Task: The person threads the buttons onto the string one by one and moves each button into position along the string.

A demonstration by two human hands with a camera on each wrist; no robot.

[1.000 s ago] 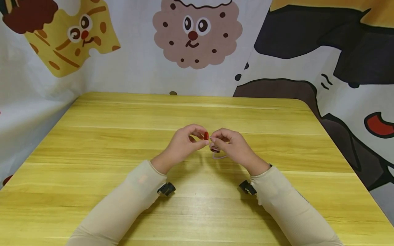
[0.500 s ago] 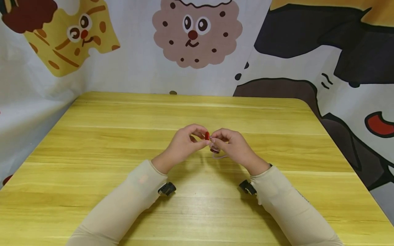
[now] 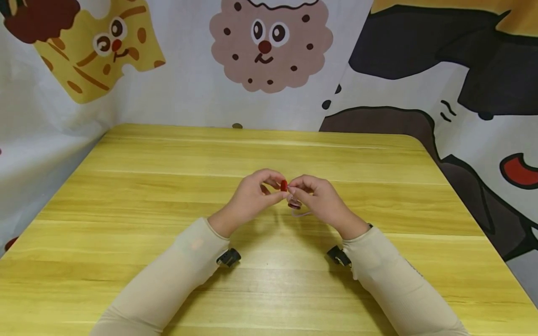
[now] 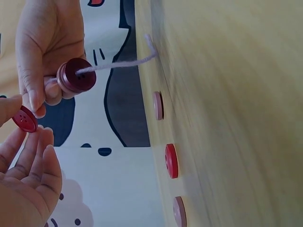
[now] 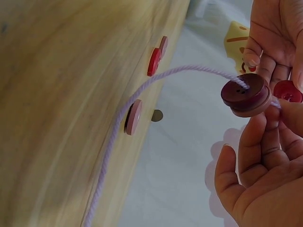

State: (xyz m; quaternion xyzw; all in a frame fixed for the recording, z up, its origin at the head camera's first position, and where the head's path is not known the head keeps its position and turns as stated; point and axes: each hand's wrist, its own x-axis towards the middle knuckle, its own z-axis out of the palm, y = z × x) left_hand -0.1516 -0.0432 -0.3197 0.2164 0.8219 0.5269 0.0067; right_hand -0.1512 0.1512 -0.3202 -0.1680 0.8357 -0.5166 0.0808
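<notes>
My left hand (image 3: 254, 198) pinches a red button (image 4: 24, 119) by its edge between thumb and fingers, its holes showing in the left wrist view. My right hand (image 3: 319, 196) pinches a pale lilac string (image 5: 189, 67) near its end, right at the red button. Stacked on that string below the right fingertips hang a dark maroon button (image 5: 241, 90) and pinkish ones against it. The string's long tail droops from the stack to the table. Both hands meet in the air over the table's middle, fingertips nearly touching.
On the wooden table (image 3: 269, 289) lie a pink button (image 4: 158, 106), a red one (image 4: 171, 161) and another pink one (image 4: 179, 211), hidden by the hands in the head view. A printed cloth (image 3: 180, 93) hangs behind the table.
The red button in the left hand has shifted slightly right, up to the right fingertips and the string's end. The right hand has barely moved.
</notes>
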